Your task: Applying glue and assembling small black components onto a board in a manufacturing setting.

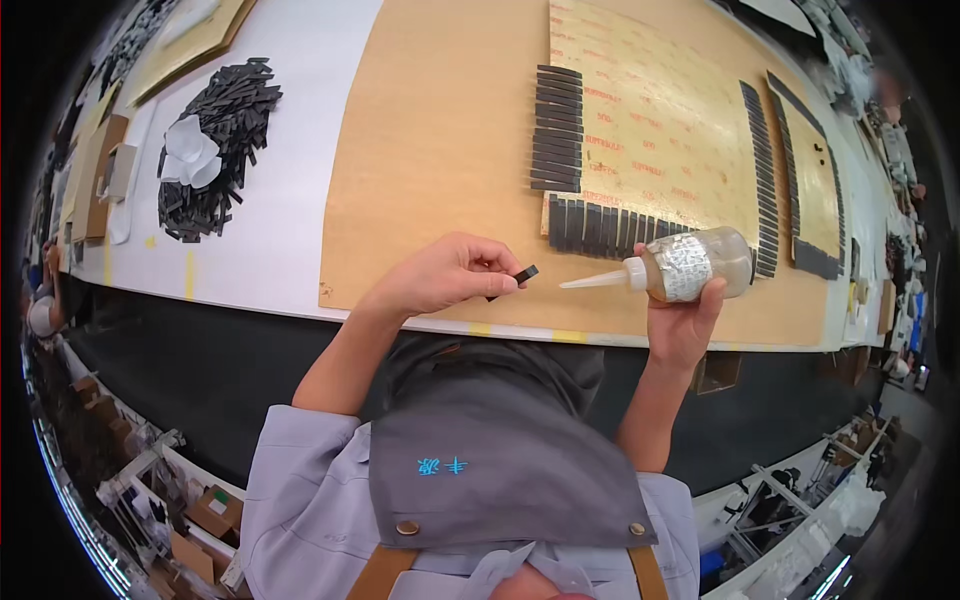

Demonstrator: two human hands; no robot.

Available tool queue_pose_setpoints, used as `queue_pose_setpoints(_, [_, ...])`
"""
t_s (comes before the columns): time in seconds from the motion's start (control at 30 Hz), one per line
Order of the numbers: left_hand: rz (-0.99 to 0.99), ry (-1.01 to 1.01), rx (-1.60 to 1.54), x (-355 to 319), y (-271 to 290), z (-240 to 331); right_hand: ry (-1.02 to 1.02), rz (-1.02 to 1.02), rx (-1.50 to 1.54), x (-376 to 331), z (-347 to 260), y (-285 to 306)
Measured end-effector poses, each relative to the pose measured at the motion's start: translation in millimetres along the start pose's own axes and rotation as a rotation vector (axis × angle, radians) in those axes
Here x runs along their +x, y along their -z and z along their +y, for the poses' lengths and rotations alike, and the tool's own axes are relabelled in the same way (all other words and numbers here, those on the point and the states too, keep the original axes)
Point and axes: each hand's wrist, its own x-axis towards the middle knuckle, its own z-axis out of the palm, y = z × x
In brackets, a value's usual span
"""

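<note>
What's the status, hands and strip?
Left hand fingers pinch small black strip. Right hand grips glue bottle, nozzle aimed at strip, not touching. Gap between them unobstructed.

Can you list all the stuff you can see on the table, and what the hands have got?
strip: one, black, pinched in left grip
bottle: one, clear with white nozzle, held in right grip
sheet: one, tan, far on board
rows: several, black, along sheet edges
board: one, brown, on table
pile: one, black strips, far left
paper: one, white, on pile
table: one, white
left hand: shut on strip
right hand: shut on bottle
</note>
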Motion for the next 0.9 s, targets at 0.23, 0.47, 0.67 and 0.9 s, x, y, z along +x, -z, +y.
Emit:
queue_pose_setpoints(0.23, [-0.041, -0.035, 0.062, 5.4, -11.5, -5.3, 0.019, -0.058, -0.07, -0.2, -1.3, 5.1])
queue_pose_setpoints(0.47, [-0.035, 0.036, 0.075, 4.5, -12.8, -5.7, 0.003, -0.007, -0.15, -2.3, 5.1, 12.3])
queue_pose_setpoints(0.67, [-0.028, 0.04, 0.111, 3.2, -14.4, -2.7, -0.01, -0.017, -0.165, -3.8, 6.7, 9.8])
queue_pose_setpoints(0.9, [-0.013, 0.033, 0.102, 3.7, -15.4, -4.4, -0.016, -0.02, -0.174, -3.5, 9.2, 14.0])
